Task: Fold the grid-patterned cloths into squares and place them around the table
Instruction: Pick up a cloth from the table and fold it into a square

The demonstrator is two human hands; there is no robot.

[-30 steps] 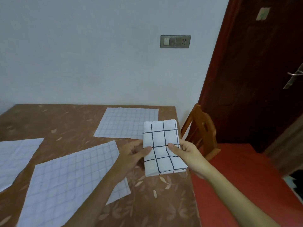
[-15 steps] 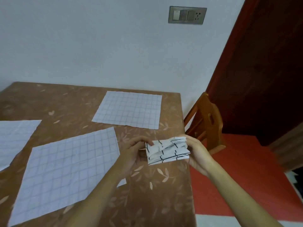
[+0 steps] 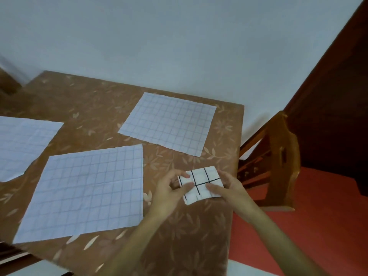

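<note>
A white cloth with a bold black grid [image 3: 201, 181], folded into a small thick square, is held low over the brown leaf-patterned table [image 3: 95, 100] near its right edge. My left hand [image 3: 171, 188] pinches its left side, thumb on top. My right hand [image 3: 229, 186] grips its right side with fingers across the top. Whether the cloth touches the table I cannot tell.
Three flat white sheets with fine grids lie on the table: one at the near centre [image 3: 85, 192], one at the far right [image 3: 169, 122], one at the left edge [image 3: 22, 144]. A wooden chair [image 3: 282, 160] stands right of the table on a red floor.
The cloth went from a tall upright rectangle to a bunched half-fold and is now a compact square, lower over the table. The view has tilted downward.
</note>
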